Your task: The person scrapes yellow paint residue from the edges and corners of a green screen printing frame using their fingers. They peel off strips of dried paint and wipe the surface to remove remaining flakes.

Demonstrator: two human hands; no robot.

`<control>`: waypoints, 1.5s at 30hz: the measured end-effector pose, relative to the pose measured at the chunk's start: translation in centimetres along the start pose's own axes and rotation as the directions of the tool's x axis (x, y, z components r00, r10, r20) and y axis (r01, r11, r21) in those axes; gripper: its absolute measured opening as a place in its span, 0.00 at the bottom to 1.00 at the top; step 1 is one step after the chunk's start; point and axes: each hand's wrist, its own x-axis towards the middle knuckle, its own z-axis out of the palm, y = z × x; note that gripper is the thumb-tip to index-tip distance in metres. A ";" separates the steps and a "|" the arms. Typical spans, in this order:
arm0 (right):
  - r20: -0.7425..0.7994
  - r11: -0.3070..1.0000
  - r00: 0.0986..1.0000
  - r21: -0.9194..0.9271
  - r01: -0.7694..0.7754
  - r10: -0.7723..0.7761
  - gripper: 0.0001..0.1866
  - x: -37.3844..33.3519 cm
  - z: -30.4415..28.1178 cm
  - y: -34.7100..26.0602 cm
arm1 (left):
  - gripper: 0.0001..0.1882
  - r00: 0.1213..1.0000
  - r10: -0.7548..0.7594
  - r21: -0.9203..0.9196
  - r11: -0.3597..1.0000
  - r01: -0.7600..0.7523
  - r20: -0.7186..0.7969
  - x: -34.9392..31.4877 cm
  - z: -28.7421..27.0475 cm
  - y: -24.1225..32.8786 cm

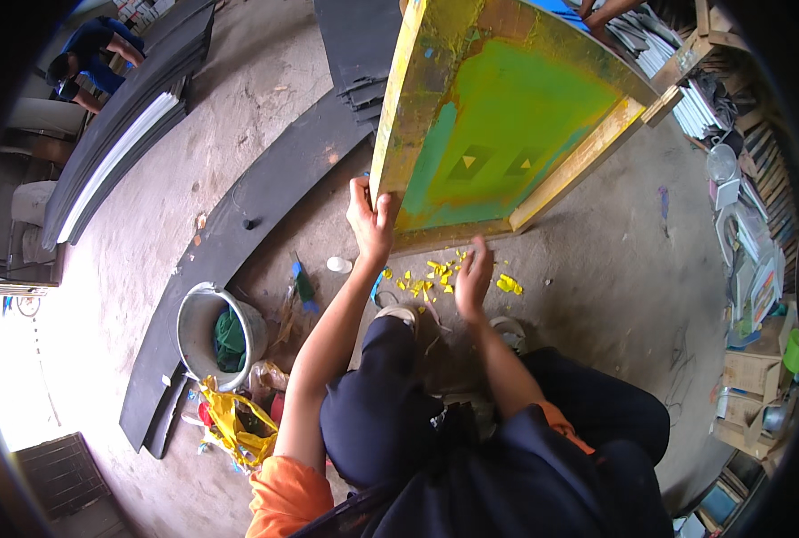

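A wooden screen-printing frame (543, 117) stands tilted on the floor in front of me. Its mesh is green with two small patches bearing yellow triangles, and yellow and brown stains coat the wood. My left hand (370, 220) is closed round the frame's left edge near the bottom corner. Just below the lower bar is my right hand (475, 278), raised and apart from the frame; its fingers are smeared by motion. Yellow scraps (431, 280) lie scattered on the concrete between my hands, with a larger yellow piece (509, 284) right of my right hand.
To the left stand a grey bucket (258, 332) with green cloth inside and a yellow plastic bag (236, 421). A long black sheet (229, 224) curves behind them. Clutter and boxes (744, 386) line the right side. Another person (95, 58) bends over stacked sheets far left.
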 end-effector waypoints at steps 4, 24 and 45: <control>0.040 0.907 0.994 -0.415 -0.076 0.102 0.26 4.3 0.9 4.7 | 0.24 1.000 0.017 -0.049 0.999 -0.017 -0.001 0.2 1.6 1.0; 0.090 0.951 0.956 -0.113 0.289 -0.280 0.09 2.9 -1.9 -1.4 | 0.23 1.000 -0.006 0.034 0.999 0.005 0.011 0.5 0.7 0.9; -0.051 0.767 0.925 -0.543 -0.341 0.375 0.11 9.5 -0.7 6.4 | 0.31 0.994 0.055 0.082 0.995 -0.047 -0.094 0.6 0.6 -0.8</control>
